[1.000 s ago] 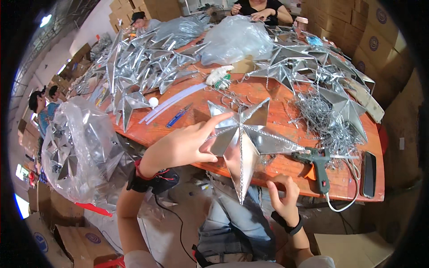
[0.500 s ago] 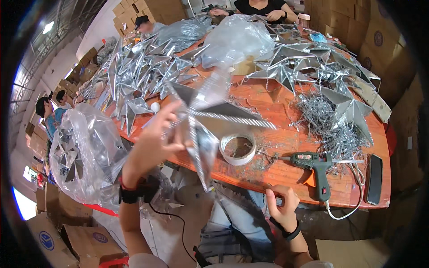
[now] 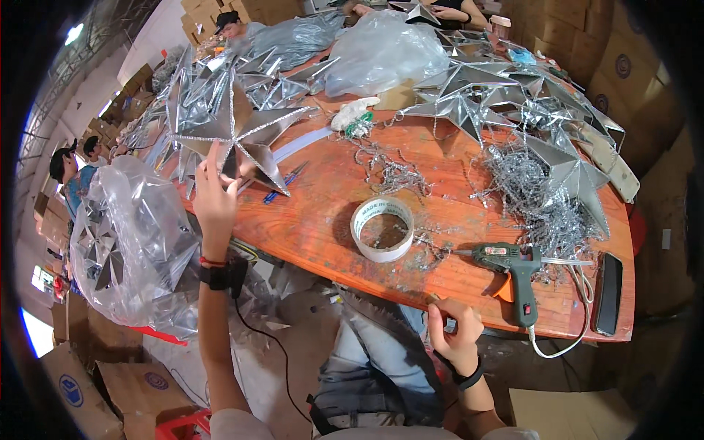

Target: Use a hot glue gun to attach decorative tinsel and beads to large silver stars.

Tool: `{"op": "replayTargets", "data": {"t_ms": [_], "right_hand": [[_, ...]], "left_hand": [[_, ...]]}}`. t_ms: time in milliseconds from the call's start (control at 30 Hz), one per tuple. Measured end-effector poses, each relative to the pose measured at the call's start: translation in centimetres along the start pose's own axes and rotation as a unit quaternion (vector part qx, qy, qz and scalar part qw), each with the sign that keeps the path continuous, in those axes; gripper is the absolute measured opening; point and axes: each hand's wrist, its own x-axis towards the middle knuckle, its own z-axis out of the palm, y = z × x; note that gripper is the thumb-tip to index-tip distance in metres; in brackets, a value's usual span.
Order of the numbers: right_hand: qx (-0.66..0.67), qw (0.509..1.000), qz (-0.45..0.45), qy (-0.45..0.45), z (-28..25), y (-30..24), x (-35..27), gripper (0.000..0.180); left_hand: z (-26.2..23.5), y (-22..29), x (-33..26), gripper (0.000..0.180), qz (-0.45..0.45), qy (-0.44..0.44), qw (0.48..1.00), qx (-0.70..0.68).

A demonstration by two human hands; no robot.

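Observation:
A silver five-pointed star (image 3: pixel 246 136) with trimmed ridges is up at the left of the table, in front of a heap of similar stars. My left hand (image 3: pixel 215 194) grips it near its lower points, fingers on its face. My right hand (image 3: pixel 456 330) is at the table's front edge with fingers curled in; what they hold, if anything, I cannot make out. Close to that hand lies a green glue gun (image 3: pixel 513 275) with an orange trigger and white cord. A white tape roll (image 3: pixel 383 254) lies at the middle front of the table.
Silver tinsel (image 3: pixel 532 194) is piled at the right beside more stars (image 3: pixel 469 95). A dark phone (image 3: pixel 609 293) lies at the right edge. Blue-handled scissors (image 3: pixel 282 187) lie near the star. A plastic bag of stars (image 3: pixel 132 249) stands left. Other people sit around the table.
My left hand has carried the star left and away from me, from above the tape roll to the heap. The scissors and a white glove now show. My right hand has barely moved.

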Motion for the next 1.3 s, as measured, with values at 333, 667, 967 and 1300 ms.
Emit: {"op": "replayTargets", "data": {"t_ms": [333,667,967,1300], "right_hand": [[-0.048,0.999,-0.025,-0.004,0.2,0.3,-0.1,0.021],[-0.049,0.999,-0.002,-0.004,0.5,0.2,-0.2,0.020],[-0.060,0.998,0.030,0.018,0.5,0.1,-0.1,0.016],[-0.066,0.995,0.068,0.016,0.6,0.0,-0.5,0.015]], "left_hand": [[-1.2,-0.8,2.1,0.070,0.037,-0.006,0.988,0.147],[-2.2,-1.4,1.9,0.064,0.091,0.020,0.978,0.187],[-3.2,-1.0,2.7,0.063,0.168,-0.012,0.963,0.208],[-3.3,-1.4,4.2,0.068,0.204,-0.024,0.928,0.309]]}}
